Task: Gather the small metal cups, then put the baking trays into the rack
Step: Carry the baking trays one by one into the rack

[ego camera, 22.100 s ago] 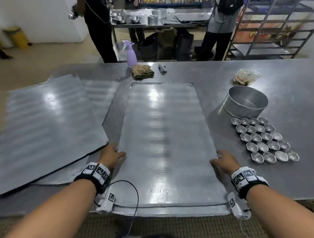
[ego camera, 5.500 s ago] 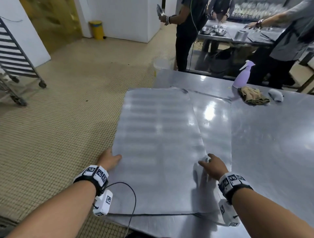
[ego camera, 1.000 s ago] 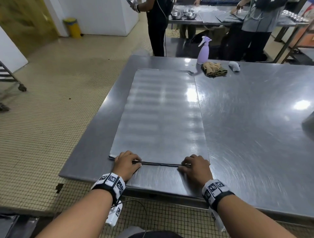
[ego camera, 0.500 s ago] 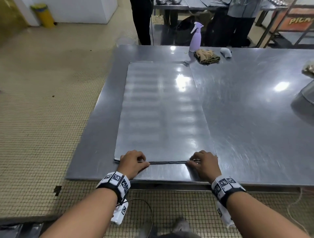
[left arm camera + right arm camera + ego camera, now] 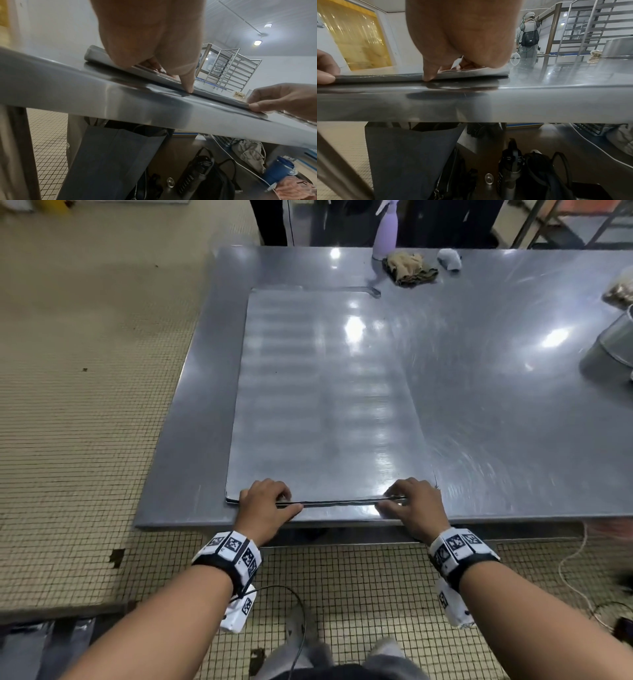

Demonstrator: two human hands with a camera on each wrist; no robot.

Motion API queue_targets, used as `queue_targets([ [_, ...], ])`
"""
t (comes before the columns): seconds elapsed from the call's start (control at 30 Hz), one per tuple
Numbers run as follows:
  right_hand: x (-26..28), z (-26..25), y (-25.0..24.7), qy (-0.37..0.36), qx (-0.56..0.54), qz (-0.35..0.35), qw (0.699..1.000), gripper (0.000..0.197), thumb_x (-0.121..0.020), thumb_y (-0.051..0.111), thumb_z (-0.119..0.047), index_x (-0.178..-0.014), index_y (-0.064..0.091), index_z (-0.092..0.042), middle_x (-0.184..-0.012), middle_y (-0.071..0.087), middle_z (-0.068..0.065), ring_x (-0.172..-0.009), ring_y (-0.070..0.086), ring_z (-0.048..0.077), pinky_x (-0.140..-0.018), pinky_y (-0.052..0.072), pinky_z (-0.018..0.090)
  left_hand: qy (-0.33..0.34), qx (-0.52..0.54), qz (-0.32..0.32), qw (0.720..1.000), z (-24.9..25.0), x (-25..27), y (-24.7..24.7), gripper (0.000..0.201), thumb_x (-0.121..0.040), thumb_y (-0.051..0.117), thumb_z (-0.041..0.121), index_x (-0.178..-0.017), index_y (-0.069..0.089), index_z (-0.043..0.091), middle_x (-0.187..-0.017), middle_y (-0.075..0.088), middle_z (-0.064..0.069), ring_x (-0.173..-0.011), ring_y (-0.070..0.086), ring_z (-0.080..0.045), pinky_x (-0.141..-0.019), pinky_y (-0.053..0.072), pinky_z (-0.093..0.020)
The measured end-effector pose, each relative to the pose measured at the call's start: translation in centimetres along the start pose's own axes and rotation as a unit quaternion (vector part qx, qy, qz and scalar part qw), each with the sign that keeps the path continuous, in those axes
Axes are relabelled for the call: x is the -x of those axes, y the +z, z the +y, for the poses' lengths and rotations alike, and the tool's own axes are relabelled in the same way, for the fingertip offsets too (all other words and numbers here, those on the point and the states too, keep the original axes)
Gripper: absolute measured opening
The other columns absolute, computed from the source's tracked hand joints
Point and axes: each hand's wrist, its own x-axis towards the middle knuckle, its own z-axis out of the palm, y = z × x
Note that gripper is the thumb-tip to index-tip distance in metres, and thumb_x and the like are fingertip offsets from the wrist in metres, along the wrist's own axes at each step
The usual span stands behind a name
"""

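A stack of flat baking trays [image 5: 325,398] lies on the steel table [image 5: 496,422], its near edge close to the table's front edge. My left hand [image 5: 270,499] holds that edge near the left corner, fingers curled on top and thumb against the front. My right hand [image 5: 400,499] holds it the same way near the right corner. The left wrist view shows the thin tray edge [image 5: 214,94] under my thumb; the right wrist view shows the tray edge [image 5: 376,78] flat on the table. A tray rack [image 5: 228,70] stands beyond the table. No small cups are in view.
At the table's far side stand a lilac spray bottle [image 5: 385,231], a brown cloth [image 5: 409,270] and a small white object [image 5: 450,260]. A round metal tin [image 5: 613,350] is at the right edge. People stand behind the table. Bags [image 5: 419,162] sit under it.
Both hands keep their hold on the trays' near edge. My view has tipped down and pulled back; the stack looks slightly nearer the table's front edge.
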Motion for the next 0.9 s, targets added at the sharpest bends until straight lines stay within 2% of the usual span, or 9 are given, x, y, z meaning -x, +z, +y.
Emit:
queue_targets([
  [0.13,1.7,1.3,0.1,-0.002,0.019,-0.004,1.000,0.029,-0.074,0.075,-0.062,-0.084,0.068,-0.037,-0.089,0.063,-0.018,-0.088,0.055,0.007,-0.080,0.036,0.033,-0.008,-0.001,-0.009,1.000,0.8,1.7,0.6,0.030,-0.079,0.073,0.057,-0.084,0.058,0.033,-0.088,0.055,0.015,-0.091,0.049,-0.011,-0.082,0.031,-0.033],
  [0.37,4.7,4.5,-1.5,-0.011,0.025,-0.031,0.999,0.026,-0.075,0.073,-0.063,-0.083,0.064,-0.040,-0.086,0.059,-0.019,-0.088,0.052,0.007,-0.087,0.035,0.037,-0.030,-0.001,-0.013,0.999,4.0,5.8,2.6,0.032,-0.079,0.072,0.060,-0.083,0.056,0.033,-0.089,0.055,0.015,-0.092,0.048,-0.010,-0.083,0.031,-0.033],
  [0.5,6.4,6.3,-2.3,-0.028,0.022,-0.037,0.999,0.027,-0.074,0.074,-0.064,-0.081,0.064,-0.039,-0.085,0.059,-0.019,-0.087,0.054,0.007,-0.082,0.035,0.034,-0.047,-0.001,-0.011,0.999,5.6,8.0,3.9,0.033,-0.078,0.073,0.061,-0.082,0.056,0.033,-0.088,0.055,0.015,-0.091,0.048,-0.010,-0.082,0.031,-0.033],
  [0.8,8.2,8.7,-3.4,-0.039,0.013,-0.079,0.996,0.033,-0.069,0.071,-0.069,-0.076,0.062,-0.038,-0.082,0.060,-0.017,-0.082,0.056,0.005,-0.085,0.047,0.041,-0.075,0.008,-0.011,0.997,8.4,11.2,5.1,0.034,-0.075,0.078,0.057,-0.078,0.057,0.030,-0.085,0.057,0.013,-0.088,0.051,-0.009,-0.085,0.037,-0.034],
  [0.9,8.8,8.7,-4.5,-0.037,0.016,-0.098,0.994,0.035,-0.075,0.068,-0.068,-0.074,0.065,-0.033,-0.079,0.064,-0.016,-0.077,0.058,0.001,-0.076,0.050,0.034,-0.084,0.017,-0.023,0.996,9.2,12.2,5.2,0.037,-0.072,0.079,0.060,-0.074,0.058,0.030,-0.081,0.060,0.012,-0.083,0.055,-0.007,-0.086,0.045,-0.035],
])
